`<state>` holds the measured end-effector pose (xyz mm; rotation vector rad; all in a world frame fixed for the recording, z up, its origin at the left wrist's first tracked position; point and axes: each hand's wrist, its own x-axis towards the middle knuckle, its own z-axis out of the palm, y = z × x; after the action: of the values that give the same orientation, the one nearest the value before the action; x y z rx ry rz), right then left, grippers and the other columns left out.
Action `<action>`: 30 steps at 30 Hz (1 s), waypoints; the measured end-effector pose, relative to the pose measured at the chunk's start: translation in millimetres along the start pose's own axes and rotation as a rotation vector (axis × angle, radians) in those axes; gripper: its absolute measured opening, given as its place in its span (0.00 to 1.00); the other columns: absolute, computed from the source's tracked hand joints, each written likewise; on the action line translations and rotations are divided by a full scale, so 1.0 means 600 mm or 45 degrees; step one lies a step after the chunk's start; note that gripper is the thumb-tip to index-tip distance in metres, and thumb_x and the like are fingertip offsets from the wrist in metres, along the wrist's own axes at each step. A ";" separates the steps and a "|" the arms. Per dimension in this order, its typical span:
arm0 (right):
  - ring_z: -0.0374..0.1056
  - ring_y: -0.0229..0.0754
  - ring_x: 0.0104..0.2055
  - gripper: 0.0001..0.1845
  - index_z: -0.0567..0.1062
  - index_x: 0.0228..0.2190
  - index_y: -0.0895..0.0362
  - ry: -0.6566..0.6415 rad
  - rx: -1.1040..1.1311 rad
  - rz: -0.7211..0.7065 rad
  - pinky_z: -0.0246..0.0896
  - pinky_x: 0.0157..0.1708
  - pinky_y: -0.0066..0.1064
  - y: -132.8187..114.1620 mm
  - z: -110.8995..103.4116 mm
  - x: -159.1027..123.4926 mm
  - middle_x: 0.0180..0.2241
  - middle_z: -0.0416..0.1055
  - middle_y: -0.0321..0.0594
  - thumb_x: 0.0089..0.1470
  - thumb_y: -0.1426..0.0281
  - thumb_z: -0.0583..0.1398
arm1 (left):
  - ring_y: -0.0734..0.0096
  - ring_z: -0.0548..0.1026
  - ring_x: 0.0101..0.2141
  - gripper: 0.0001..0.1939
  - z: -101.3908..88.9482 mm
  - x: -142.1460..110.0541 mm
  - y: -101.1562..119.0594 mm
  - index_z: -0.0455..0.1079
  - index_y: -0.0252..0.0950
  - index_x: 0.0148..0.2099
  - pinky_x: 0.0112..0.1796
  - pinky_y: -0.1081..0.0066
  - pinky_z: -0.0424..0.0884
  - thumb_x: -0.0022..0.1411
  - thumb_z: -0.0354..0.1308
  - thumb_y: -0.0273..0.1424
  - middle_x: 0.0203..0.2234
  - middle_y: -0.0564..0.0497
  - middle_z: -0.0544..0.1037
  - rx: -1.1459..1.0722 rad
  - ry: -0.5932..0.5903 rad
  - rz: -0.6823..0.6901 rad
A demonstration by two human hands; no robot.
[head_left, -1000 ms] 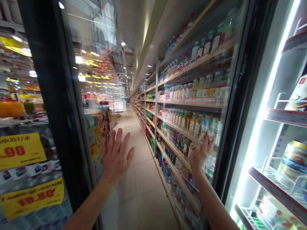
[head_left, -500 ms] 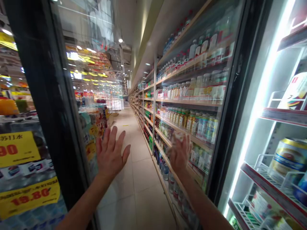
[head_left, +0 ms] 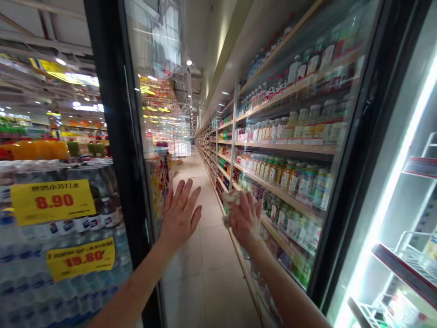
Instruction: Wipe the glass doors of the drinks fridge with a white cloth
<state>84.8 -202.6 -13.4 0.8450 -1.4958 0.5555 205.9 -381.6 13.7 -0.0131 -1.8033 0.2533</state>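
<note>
In the head view, a tall glass door (head_left: pixel 128 136) with a black frame stands open in front of me. My left hand (head_left: pixel 181 212) lies with fingers outstretched against the left part of its pane and holds nothing. A crumpled pale cloth (head_left: pixel 232 198) is under the fingers of my right hand (head_left: pixel 245 223), which presses it to the pane right of my left hand. The palm side of both hands is hidden.
Right of the door is a lit cooler with wire-fronted shelves (head_left: pixel 392 262). Long shelves of bottles (head_left: pixel 287 146) show in the glass area, beside a tiled floor (head_left: pixel 215 259). Stacked bottle packs (head_left: pixel 78 291) with yellow price signs (head_left: pixel 53 200) stand at the left.
The view has turned left, so the door appears further right. My right hand has slid leftward over the glass with the cloth, closer to my left hand. The left hand keeps its place on the pane.
</note>
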 end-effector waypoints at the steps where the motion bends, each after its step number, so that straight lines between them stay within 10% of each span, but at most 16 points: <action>1: 0.45 0.52 0.62 0.20 0.66 0.49 0.54 0.075 -0.054 0.141 0.41 0.56 0.56 0.010 -0.002 0.013 0.57 0.56 0.48 0.54 0.71 0.50 | 0.58 0.49 0.61 0.32 -0.010 -0.008 -0.011 0.47 0.40 0.62 0.57 0.54 0.48 0.57 0.52 0.31 0.61 0.44 0.52 -0.014 0.004 -0.027; 4: 0.41 0.57 0.63 0.23 0.62 0.53 0.60 0.203 -0.140 0.462 0.43 0.54 0.59 0.016 -0.002 0.043 0.59 0.49 0.57 0.56 0.70 0.48 | 0.58 0.47 0.61 0.33 -0.037 -0.031 -0.042 0.44 0.40 0.63 0.57 0.53 0.49 0.58 0.51 0.30 0.62 0.44 0.48 -0.138 0.038 -0.115; 11: 0.44 0.44 0.63 0.16 0.71 0.43 0.48 -0.143 0.165 -0.351 0.30 0.61 0.47 -0.097 0.016 -0.004 0.54 0.62 0.35 0.51 0.69 0.55 | 0.57 0.48 0.61 0.29 -0.042 -0.049 -0.057 0.43 0.40 0.63 0.57 0.52 0.50 0.62 0.43 0.36 0.63 0.46 0.46 -0.458 0.123 -0.091; 17: 0.38 0.53 0.64 0.19 0.67 0.48 0.57 0.009 0.020 0.184 0.38 0.57 0.54 -0.099 0.009 0.042 0.59 0.53 0.50 0.53 0.71 0.50 | 0.58 0.48 0.61 0.28 -0.047 -0.051 -0.055 0.43 0.41 0.63 0.57 0.53 0.51 0.62 0.42 0.34 0.62 0.45 0.46 -0.512 0.100 -0.141; 20: 0.41 0.47 0.63 0.18 0.69 0.47 0.50 -0.111 0.124 -0.228 0.34 0.61 0.48 -0.134 0.014 0.020 0.56 0.59 0.37 0.53 0.68 0.52 | 0.57 0.49 0.60 0.29 -0.048 -0.051 -0.059 0.42 0.42 0.63 0.57 0.52 0.52 0.61 0.44 0.32 0.63 0.45 0.45 -0.430 0.077 -0.069; 23: 0.44 0.40 0.63 0.17 0.69 0.45 0.45 -0.128 0.104 -0.407 0.34 0.62 0.44 -0.094 0.009 0.003 0.56 0.59 0.27 0.54 0.67 0.51 | 0.57 0.50 0.60 0.31 -0.045 -0.055 -0.064 0.41 0.43 0.63 0.57 0.53 0.52 0.59 0.46 0.30 0.63 0.46 0.45 -0.352 0.046 -0.056; 28: 0.40 0.56 0.63 0.23 0.62 0.53 0.61 0.204 -0.164 0.389 0.41 0.55 0.59 0.045 -0.018 0.044 0.60 0.46 0.56 0.56 0.70 0.47 | 0.58 0.48 0.61 0.33 -0.033 -0.043 -0.039 0.42 0.42 0.63 0.57 0.53 0.51 0.58 0.50 0.29 0.63 0.45 0.46 -0.188 0.066 -0.105; 30: 0.41 0.56 0.63 0.23 0.63 0.52 0.60 0.149 -0.138 0.361 0.43 0.55 0.57 0.043 -0.022 0.050 0.60 0.48 0.55 0.55 0.70 0.48 | 0.57 0.46 0.61 0.34 -0.027 -0.012 -0.011 0.42 0.41 0.63 0.57 0.52 0.48 0.58 0.51 0.30 0.62 0.43 0.46 -0.116 0.099 -0.206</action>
<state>74.0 -181.9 21.5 0.5104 -1.5323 0.7136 224.4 -386.6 11.6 0.0575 -1.7271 0.0547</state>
